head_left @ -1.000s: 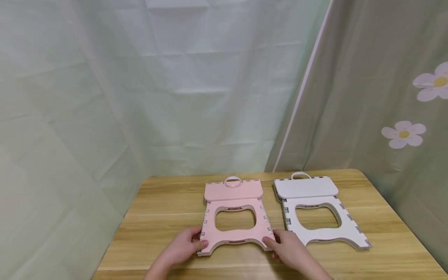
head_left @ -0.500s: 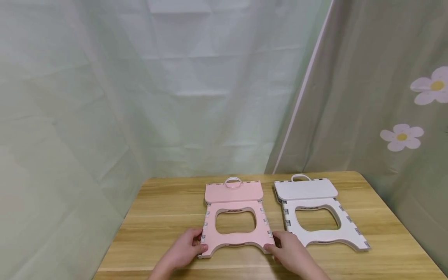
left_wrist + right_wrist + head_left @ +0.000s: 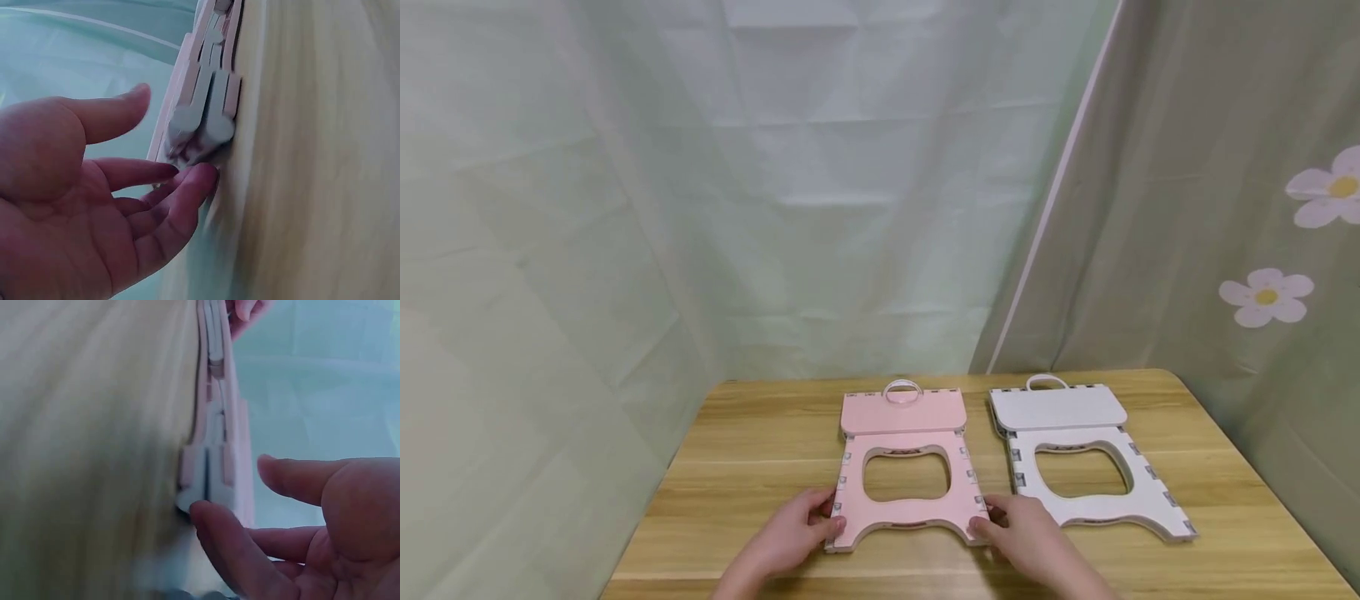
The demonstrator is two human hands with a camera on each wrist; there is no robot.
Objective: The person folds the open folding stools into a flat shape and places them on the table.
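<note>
A pink folding stool (image 3: 895,467), folded flat, lies on the wooden table (image 3: 760,450), its loop handle at the far end. My left hand (image 3: 792,533) is at its near left corner, the thumb over the edge. In the left wrist view, the fingertips (image 3: 206,175) meet the stool's grey-and-pink side (image 3: 206,106), and the thumb stands apart from it. At the near right corner is my right hand (image 3: 1026,533). The right wrist view has a fingertip (image 3: 203,512) at the stool's side edge (image 3: 209,469), with the thumb held slightly off.
A white folding stool (image 3: 1067,408), also folded flat, lies just right of the pink one, close to my right hand. Pale green curtains (image 3: 850,208) hang behind the table, and a grey-green curtain with flowers (image 3: 1187,208) hangs at the right.
The head view has shifted slightly. Both stools keep their places on the table, and both hands stay at the pink stool's near corners.
</note>
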